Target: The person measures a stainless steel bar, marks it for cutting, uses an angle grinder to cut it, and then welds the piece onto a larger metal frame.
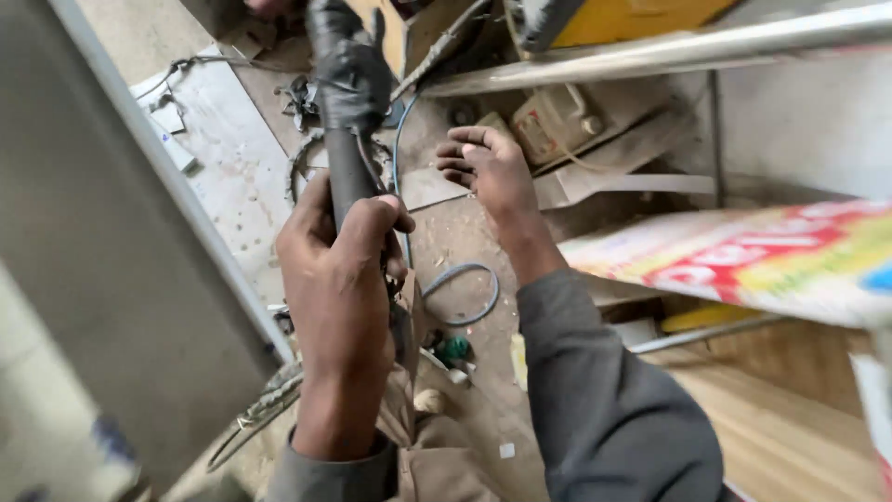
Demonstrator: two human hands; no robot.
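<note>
Head view, looking down at a dusty workshop floor. The left hand [339, 279] is wrapped around a dark cylindrical shaft [346, 177], fingers curled tight over its lower part and thumb pressed across the front; the shaft stands nearly upright in the view and rises from the fist toward the top edge. Its upper end carries a black ribbed rubber boot [348, 70], wider than the shaft and creased. The lower end of the shaft is hidden behind the hand and wrist, so its full length cannot be told.

The right hand [488, 167] is well apart from the shaft, to its right, held over the floor with nothing in it; the fingers are loosely bent, palm turned toward the left, with narrow gaps between them. Both forearms wear grey sleeves [604, 400].

Below the right hand a thin blue-grey cable [469, 293] lies in a loop on the floor. Near the loop, just right of the left wrist, sits a small green part [453, 349]. Beyond the right hand's fingertips rests a grimy boxlike unit [556, 121], possibly a small battery or electrical component; dirt and blur prevent a firmer reading. A metal bar [669, 51] crosses the upper right, with a yellow panel [632, 17] above it. A colourful printed sheet [753, 256] lies on the right above wooden boards [780, 409]. A grey frame edge [177, 186] runs diagonally along the left.
</note>
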